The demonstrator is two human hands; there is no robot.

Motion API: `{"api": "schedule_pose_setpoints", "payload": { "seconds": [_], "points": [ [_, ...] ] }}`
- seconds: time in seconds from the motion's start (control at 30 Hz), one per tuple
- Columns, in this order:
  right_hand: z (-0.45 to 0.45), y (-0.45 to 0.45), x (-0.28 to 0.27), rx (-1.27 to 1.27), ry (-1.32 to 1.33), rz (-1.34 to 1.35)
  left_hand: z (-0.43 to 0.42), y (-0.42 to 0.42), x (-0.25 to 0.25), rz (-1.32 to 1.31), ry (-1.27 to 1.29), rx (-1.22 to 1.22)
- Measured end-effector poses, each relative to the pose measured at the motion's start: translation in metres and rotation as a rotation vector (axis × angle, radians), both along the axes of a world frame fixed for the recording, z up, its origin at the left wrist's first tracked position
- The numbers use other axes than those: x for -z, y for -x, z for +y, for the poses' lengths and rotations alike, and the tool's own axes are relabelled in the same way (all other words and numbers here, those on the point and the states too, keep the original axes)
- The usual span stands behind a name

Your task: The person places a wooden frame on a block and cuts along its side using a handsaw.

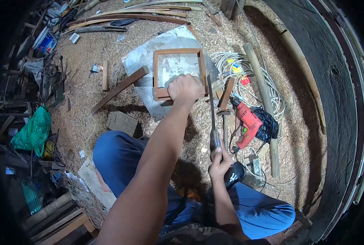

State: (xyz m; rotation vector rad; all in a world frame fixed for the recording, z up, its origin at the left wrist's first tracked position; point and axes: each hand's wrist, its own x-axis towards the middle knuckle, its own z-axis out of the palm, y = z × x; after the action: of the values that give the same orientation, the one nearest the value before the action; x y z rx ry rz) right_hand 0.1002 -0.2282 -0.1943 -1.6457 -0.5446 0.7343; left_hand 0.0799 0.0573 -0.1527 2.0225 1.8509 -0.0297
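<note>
I see the left hand (186, 87) closed over the near side of the wooden frame (157, 71), which sits over a grey sheet (139, 61) on the floor. My right hand (220, 162) grips the saw (212, 110), its blade pointing far along the frame's right side; I can't tell whether they touch. To the right, I have a red drill (249, 124) near coiled cable (276, 100).

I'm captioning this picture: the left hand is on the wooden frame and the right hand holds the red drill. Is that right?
Not quite: in the head view, the right hand holds a long, narrow tool; the red drill lies on the ground. The left hand is on the wooden frame, as you say.
</note>
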Motion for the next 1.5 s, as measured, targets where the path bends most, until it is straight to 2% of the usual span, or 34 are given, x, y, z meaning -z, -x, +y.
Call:
{"api": "schedule_pose_setpoints", "payload": {
  "seconds": [0.1,0.13,0.17,0.23,0.4,0.53,0.63,0.67,0.7,0.77,0.87,0.97,1.03,1.1,1.2,1.33,1.37,1.43,1.5],
  "points": [
    [0.006,-0.004,0.014,0.031,0.011,-0.082,-0.004,0.002,0.005,0.013,-0.014,0.015],
    [0.017,-0.012,0.021,-0.007,0.027,-0.218,-0.004,0.001,0.004,0.013,-0.015,0.017],
    [0.037,-0.014,-0.002,-0.039,0.033,-0.081,-0.004,0.001,0.003,0.012,-0.018,0.014],
    [0.042,-0.014,0.002,-0.024,0.002,-0.020,-0.005,0.001,0.003,0.004,-0.013,0.004],
    [0.000,0.000,0.001,0.012,0.008,-0.048,-0.001,0.001,0.006,-0.003,-0.019,0.010],
    [0.048,-0.014,0.001,-0.028,0.023,-0.095,-0.004,0.003,0.006,-0.006,-0.010,0.008],
    [0.025,-0.012,0.007,-0.007,-0.006,-0.092,-0.004,0.004,0.003,-0.033,-0.002,0.015],
    [0.014,-0.006,-0.008,-0.012,-0.011,-0.059,-0.003,0.004,0.003,-0.027,-0.003,0.009],
    [-0.001,-0.002,0.009,0.006,-0.038,-0.093,-0.001,0.002,0.003,-0.020,-0.003,0.005],
    [0.006,-0.002,0.000,0.007,-0.014,-0.032,-0.001,0.003,0.005,-0.019,-0.012,0.007],
    [0.045,-0.015,0.020,-0.035,-0.015,-0.167,-0.002,0.001,0.004,-0.010,-0.016,0.017],
    [0.033,-0.014,0.004,-0.038,0.031,-0.076,-0.003,0.003,0.003,-0.012,-0.004,0.010],
    [0.002,-0.003,0.006,-0.033,-0.070,-0.091,0.001,0.002,-0.001,-0.022,-0.009,0.019],
    [-0.004,0.001,0.009,0.023,-0.016,-0.012,0.000,0.003,-0.001,-0.023,0.022,0.003],
    [0.038,-0.013,0.009,0.000,0.013,-0.090,0.000,0.001,0.000,-0.008,0.017,-0.003],
    [0.027,-0.015,0.003,-0.025,-0.007,-0.129,-0.002,0.002,-0.001,-0.019,0.016,-0.007],
    [0.011,-0.008,0.000,-0.014,0.016,-0.039,0.000,0.001,0.002,-0.020,0.016,-0.005],
    [0.002,-0.001,-0.001,-0.003,-0.010,-0.025,0.004,0.002,0.002,-0.016,0.015,-0.003],
    [0.016,-0.007,0.009,-0.018,0.009,-0.103,0.004,0.002,0.003,-0.014,0.026,0.018]
  ]
}}
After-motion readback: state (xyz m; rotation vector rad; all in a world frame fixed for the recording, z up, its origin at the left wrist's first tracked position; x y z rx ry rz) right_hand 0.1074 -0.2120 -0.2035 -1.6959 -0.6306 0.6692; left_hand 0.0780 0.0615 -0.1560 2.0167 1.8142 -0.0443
